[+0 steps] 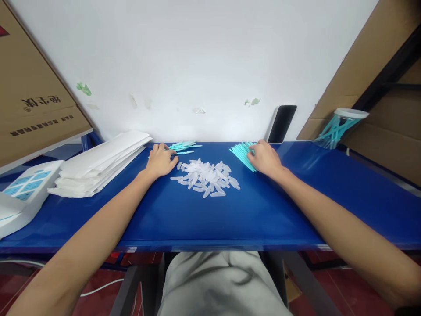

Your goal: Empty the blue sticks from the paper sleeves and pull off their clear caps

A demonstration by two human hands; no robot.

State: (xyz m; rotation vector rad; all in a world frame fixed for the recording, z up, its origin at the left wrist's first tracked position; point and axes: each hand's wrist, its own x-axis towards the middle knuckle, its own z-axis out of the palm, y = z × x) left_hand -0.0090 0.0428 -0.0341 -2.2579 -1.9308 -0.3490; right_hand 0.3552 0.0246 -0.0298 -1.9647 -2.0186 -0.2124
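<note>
My left hand [161,159] rests palm down over a loose bunch of thin teal sticks [182,145], fingers a little bent and thumb apart. One stick lies beside its fingertips; what is under the palm is hidden. Farther right, my right hand [265,157] touches the edge of a fanned row of teal sticks [242,154], thumb and forefinger apart on top of them. Its other fingers are mostly hidden. Between the two hands lies a pile of small translucent white plastic pieces [207,175], long and pointed like covers.
A stack of flat white packets [98,164] and a white device with blue panels [29,186] are on the left, below a cardboard box [36,83]. A dark-faced phone-like slab [282,123] leans on the wall. A lidded clear jar [340,128] of teal sticks stands right on the blue table [210,224].
</note>
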